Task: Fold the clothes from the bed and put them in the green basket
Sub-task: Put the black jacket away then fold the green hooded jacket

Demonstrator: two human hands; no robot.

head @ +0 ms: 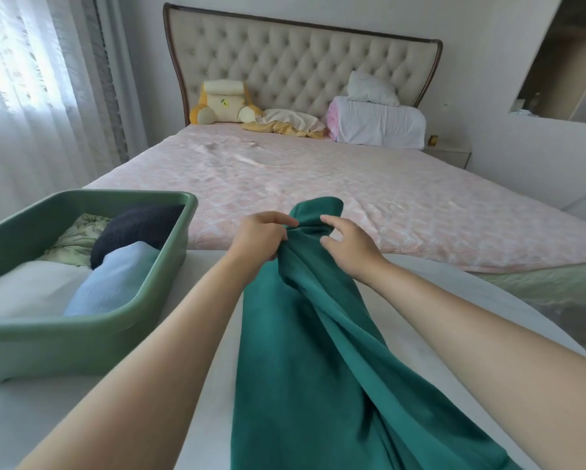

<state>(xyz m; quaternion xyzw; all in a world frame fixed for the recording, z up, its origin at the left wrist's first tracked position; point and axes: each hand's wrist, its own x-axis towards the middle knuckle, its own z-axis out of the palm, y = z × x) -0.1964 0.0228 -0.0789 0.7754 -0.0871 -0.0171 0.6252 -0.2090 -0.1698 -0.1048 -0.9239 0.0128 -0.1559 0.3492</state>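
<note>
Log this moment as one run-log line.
step: folding | left hand: grips cloth | right hand: pinches cloth | basket: holds folded clothes | cloth: teal, bunched, not yet folded

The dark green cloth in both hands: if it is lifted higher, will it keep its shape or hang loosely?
Probably floppy: the green cloth falls in long soft folds below the left hand and right hand gripping it. Its matte, thickish look suggests it will not slip easily.
</note>
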